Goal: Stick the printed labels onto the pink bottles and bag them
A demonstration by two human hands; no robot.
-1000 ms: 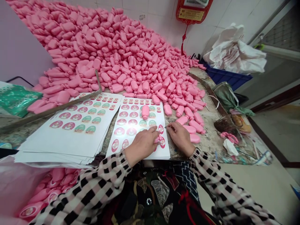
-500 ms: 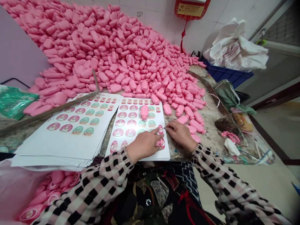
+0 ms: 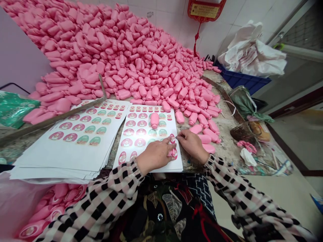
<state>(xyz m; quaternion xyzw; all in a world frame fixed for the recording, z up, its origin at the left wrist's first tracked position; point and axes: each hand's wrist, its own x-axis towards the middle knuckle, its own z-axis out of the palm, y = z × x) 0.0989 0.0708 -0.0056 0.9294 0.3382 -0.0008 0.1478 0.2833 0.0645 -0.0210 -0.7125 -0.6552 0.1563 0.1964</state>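
Note:
My left hand (image 3: pixel 157 155) lies over the right part of a sticker sheet (image 3: pixel 151 165), its fingers curled round a small pink bottle (image 3: pixel 172 153) that is mostly hidden beneath them. Its fingertips are close to an oval pink sticker (image 3: pixel 172 138) near the sheet's right edge. From the right, my right hand (image 3: pixel 192 144) reaches to that edge with thumb and forefinger pinched beside the oval sticker. What is between those fingertips is too small to tell. Another pink bottle (image 3: pixel 154 120) lies on the upper middle of the sheet, among round-topped pink and green stickers.
A huge heap of pink bottles (image 3: pixel 113 57) fills the table's back. A stack of sticker sheets (image 3: pixel 58 158) lies at left, crossed by a bent metal bar (image 3: pixel 50 121). Labelled bottles (image 3: pixel 58 195) sit lower left. A blue crate (image 3: pixel 243 80) with white bags stands at right.
The view has shifted very slightly. Both hands stay at nearly the same place on the sheet; the right fingertips have moved barely, still beside the oval sticker.

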